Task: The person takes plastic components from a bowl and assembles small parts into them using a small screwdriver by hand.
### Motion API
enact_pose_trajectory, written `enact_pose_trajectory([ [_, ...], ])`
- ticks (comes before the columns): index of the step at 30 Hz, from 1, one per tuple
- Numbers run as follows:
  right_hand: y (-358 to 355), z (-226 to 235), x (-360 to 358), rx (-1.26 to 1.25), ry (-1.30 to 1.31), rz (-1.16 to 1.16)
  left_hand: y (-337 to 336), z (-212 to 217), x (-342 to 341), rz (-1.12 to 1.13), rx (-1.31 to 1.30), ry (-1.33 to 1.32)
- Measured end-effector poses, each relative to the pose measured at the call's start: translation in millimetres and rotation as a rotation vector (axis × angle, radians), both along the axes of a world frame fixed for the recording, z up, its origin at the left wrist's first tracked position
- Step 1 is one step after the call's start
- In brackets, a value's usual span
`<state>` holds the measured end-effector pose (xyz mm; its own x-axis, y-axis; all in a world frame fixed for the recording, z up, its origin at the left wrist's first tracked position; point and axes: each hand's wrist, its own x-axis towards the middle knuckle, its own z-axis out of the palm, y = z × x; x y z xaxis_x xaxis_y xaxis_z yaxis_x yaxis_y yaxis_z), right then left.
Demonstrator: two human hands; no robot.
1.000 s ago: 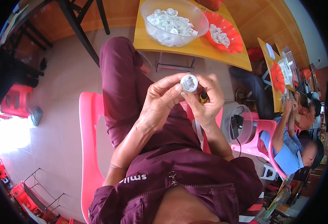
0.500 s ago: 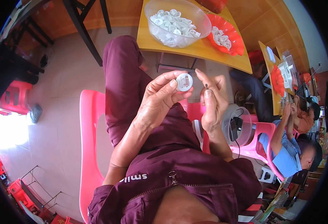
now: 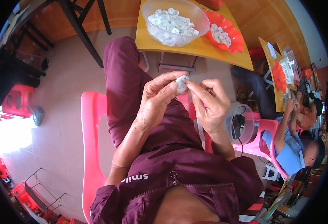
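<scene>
My left hand [image 3: 157, 98] pinches a small round white plastic piece [image 3: 181, 84] by its edge, thumb on the near side and fingers behind. The piece is held up over my lap, its face tilted. From the right, my right hand [image 3: 211, 102] meets it, with thumb and index fingertips pressed close at the piece's right side. Whatever those right fingertips hold is hidden. Beyond my hands, a clear plastic bowl [image 3: 149, 28] full of similar white pieces stands on a yellow table [image 3: 152, 45]. Beside it is a red wavy-rimmed dish [image 3: 239, 44] holding smaller whitish parts.
Right of me, a clear round tub [image 3: 250, 123] holds a black adapter [image 3: 237, 130] with a cable. A person in blue [image 3: 289, 149] sits farther right at another yellow table [image 3: 270, 71]. A pink chair [image 3: 90, 149] is at my left; dark table legs [image 3: 76, 31] stand far left.
My right hand has moved left onto the white piece; the small dark part seen in its fingertips is now hidden. The piece has tilted in my left hand.
</scene>
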<state>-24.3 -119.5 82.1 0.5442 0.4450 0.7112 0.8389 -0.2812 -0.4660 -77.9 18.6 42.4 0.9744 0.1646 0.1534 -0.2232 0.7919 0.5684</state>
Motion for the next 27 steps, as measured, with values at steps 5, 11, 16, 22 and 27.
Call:
enact_pose_trajectory([
  [5, -0.3, 1.4, 0.3, -0.039, -0.044, -0.023, 2.0, 0.3, 1.2, 0.016, 0.074, 0.030],
  [11, -2.4, -1.1, 1.0, -0.102, -0.096, -0.052, 3.1, -1.7, 3.0, 0.033, 0.167, 0.036],
  [16, -2.0, -1.0, 0.4, -0.088, -0.081, -0.044, 1.6, -2.0, 4.2, 0.040, 0.145, 0.014],
  [22, -0.3, -2.7, -1.0, -0.068, -0.073, -0.044, -2.1, 1.4, 4.3, 0.082, 0.141, 0.034],
  [27, 1.0, -6.2, -2.1, -0.084, -0.060, -0.051, -2.5, -1.6, 5.1, 0.060, 0.163, 0.041],
])
